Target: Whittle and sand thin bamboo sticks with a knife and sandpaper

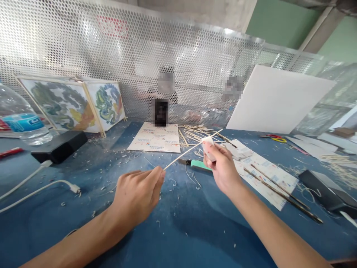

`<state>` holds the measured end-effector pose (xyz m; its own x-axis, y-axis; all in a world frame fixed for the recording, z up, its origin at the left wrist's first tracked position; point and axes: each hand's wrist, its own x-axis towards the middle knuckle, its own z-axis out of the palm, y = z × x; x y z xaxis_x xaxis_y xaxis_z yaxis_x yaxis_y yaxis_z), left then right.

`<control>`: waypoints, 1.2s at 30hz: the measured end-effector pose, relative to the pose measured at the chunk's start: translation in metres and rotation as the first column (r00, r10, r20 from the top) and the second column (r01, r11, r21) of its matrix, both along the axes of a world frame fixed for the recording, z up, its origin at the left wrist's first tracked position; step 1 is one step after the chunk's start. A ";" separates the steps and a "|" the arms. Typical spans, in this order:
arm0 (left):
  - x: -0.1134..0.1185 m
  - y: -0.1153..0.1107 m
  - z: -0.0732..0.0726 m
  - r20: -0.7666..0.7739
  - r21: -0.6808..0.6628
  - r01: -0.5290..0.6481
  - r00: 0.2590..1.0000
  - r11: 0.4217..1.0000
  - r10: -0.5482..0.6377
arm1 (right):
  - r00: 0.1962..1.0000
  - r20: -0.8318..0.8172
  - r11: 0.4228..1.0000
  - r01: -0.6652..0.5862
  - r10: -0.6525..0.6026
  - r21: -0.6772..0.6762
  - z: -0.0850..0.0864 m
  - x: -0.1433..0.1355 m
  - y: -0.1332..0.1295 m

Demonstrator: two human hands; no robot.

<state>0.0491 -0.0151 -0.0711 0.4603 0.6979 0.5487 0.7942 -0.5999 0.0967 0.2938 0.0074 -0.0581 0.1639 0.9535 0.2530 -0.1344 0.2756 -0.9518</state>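
My left hand (pixel 139 190) is closed on the near end of a thin bamboo stick (pixel 181 155), which slants up to the right above the table. Between the thumb and fingers of my right hand (pixel 220 162) is a small folded piece of sandpaper (pixel 208 147), pressed around the stick near its far end. The stick's tip sticks out beyond it. Behind and below my right hand lies a knife with a green handle (pixel 200 164), its dark blade pointing left. A sandpaper sheet (pixel 153 139), printed side up, lies ahead of my hands.
Loose bamboo sticks (pixel 195 133) lie near the perforated metal screen (pixel 189 67). Rightward are another sandpaper sheet (pixel 275 180), dark rods (pixel 284 193), scissors (pixel 276 138) and a white board (pixel 279 100). Leftward stand painted panels (pixel 64 104), a bottle (pixel 25 123) and a black box (pixel 60 146). Shavings litter the table.
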 end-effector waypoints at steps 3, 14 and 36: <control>0.002 -0.002 0.001 0.040 -0.163 0.012 0.999 0.987 -0.005 | 0.926 0.237 0.956 -0.289 0.294 -0.056 -0.003 -0.015 -0.013; 0.013 -0.003 0.016 0.717 -0.665 0.602 0.680 0.443 0.152 | 0.981 0.136 0.990 -0.140 0.136 0.019 -0.009 -0.008 -0.004; 0.014 -0.014 0.022 0.820 -0.409 0.912 0.381 -0.027 0.427 | 0.741 0.430 0.834 -0.550 0.516 -0.054 -0.002 -0.019 -0.020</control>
